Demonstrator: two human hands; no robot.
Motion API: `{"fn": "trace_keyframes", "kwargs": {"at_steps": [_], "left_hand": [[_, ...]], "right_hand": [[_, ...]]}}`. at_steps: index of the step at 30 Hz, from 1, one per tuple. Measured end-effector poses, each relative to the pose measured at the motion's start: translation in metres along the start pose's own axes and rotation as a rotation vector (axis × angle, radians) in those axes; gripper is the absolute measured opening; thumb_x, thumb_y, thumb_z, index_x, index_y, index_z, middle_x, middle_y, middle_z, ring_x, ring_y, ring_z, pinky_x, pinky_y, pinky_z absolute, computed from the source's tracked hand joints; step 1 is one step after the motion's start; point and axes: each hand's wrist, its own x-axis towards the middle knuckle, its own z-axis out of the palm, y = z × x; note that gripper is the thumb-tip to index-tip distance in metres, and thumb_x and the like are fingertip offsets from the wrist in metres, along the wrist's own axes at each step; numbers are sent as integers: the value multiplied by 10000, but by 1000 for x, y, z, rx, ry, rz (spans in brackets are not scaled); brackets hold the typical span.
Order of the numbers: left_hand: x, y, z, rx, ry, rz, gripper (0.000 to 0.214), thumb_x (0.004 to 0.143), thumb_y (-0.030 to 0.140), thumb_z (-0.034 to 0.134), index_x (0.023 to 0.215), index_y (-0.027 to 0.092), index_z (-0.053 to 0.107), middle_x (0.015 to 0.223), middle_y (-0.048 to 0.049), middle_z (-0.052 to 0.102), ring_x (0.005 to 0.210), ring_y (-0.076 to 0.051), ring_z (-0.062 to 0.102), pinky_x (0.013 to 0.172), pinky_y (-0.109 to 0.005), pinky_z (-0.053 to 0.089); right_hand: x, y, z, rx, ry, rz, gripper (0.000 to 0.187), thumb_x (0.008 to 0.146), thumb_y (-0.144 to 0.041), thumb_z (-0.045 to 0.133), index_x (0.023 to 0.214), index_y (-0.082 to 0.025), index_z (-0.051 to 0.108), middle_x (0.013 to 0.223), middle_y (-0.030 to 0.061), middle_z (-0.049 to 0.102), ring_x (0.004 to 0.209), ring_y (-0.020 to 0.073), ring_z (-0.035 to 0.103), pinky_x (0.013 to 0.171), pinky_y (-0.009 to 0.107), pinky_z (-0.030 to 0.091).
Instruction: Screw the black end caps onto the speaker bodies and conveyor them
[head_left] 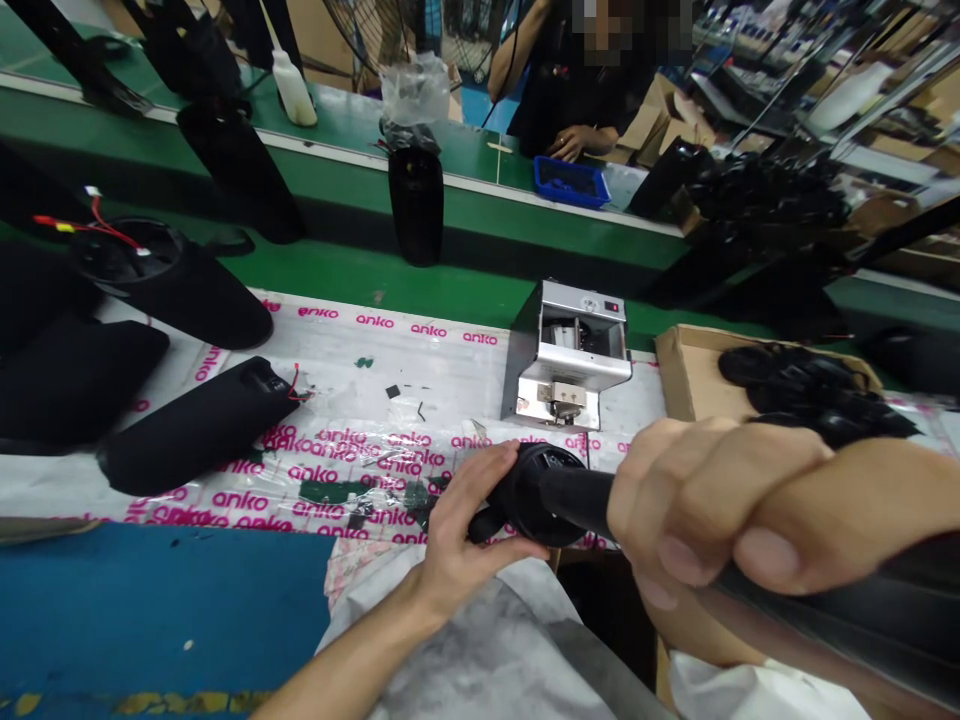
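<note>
My left hand (469, 520) is wrapped round a black cylindrical housing (525, 500) at the table's front edge, its round end facing up. Large in the foreground, my right hand (720, 500) is closed on a black tool that looks like an electric screwdriver (577, 498). The tool's narrow nose points at the end of the housing; its tip is hard to make out, so I cannot tell whether it touches. Just beyond stands a silver tape dispenser (571, 350).
Black fabric-covered cylinders (202, 425) lie at the left, one with red wires (112, 230). At right is a cardboard box (679, 375) of black parts. Behind the green conveyor (337, 265), a person (577, 100) has a hand by a blue tray (571, 182). A white bottle (292, 90) stands there.
</note>
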Motion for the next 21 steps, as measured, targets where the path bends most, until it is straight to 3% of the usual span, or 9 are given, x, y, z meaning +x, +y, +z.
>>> {"fn": "trace_keyframes", "kwargs": {"at_steps": [3, 7, 11, 13, 18, 21], "left_hand": [[0, 1, 0, 1, -6, -5, 882, 871, 625, 863, 1642, 308, 574, 1499, -154, 754, 1397, -336, 734, 1200, -495, 607], [-3, 1, 0, -3, 12, -25, 874, 874, 641, 861, 1635, 319, 577, 1507, -139, 753, 1389, -342, 741, 1203, -508, 609], [-8, 2, 2, 27, 47, -38, 854, 881, 693, 829, 1614, 323, 592, 1477, -130, 774, 1355, -340, 765, 1177, -499, 634], [-9, 0, 4, 50, 63, -37, 850, 879, 724, 808, 1601, 326, 600, 1451, -125, 788, 1334, -332, 778, 1161, -481, 647], [-9, -8, 7, 63, 72, 24, 904, 861, 761, 814, 1619, 340, 560, 1452, -131, 786, 1309, -331, 791, 1138, -459, 663], [-5, -8, 0, 35, 45, 60, 895, 874, 687, 872, 1628, 360, 517, 1473, -132, 765, 1321, -342, 780, 1126, -476, 665]], "right_hand": [[7, 1, 1, -17, 0, 13, 297, 1191, -307, 527, 1058, -198, 770, 865, 46, 774, 733, 172, 809, 756, 285, 704], [16, 8, 2, -7, -229, 34, 225, 1178, -247, 553, 1072, -164, 733, 958, 92, 813, 891, 214, 849, 869, 316, 713], [17, 20, 21, 64, 10, -49, 294, 1174, -288, 552, 1003, -157, 752, 788, 53, 753, 698, 175, 813, 701, 236, 686], [16, 26, 26, 71, 60, -50, 288, 1163, -278, 574, 988, -166, 774, 739, 45, 738, 646, 168, 791, 690, 227, 670], [13, 41, 8, 136, -227, -47, 329, 1204, -360, 500, 1245, -219, 794, 839, 118, 797, 805, 238, 833, 804, 312, 678], [10, 45, 2, 130, -219, -32, 309, 1203, -352, 501, 1314, -260, 774, 913, 119, 817, 846, 242, 837, 826, 324, 677]]}}
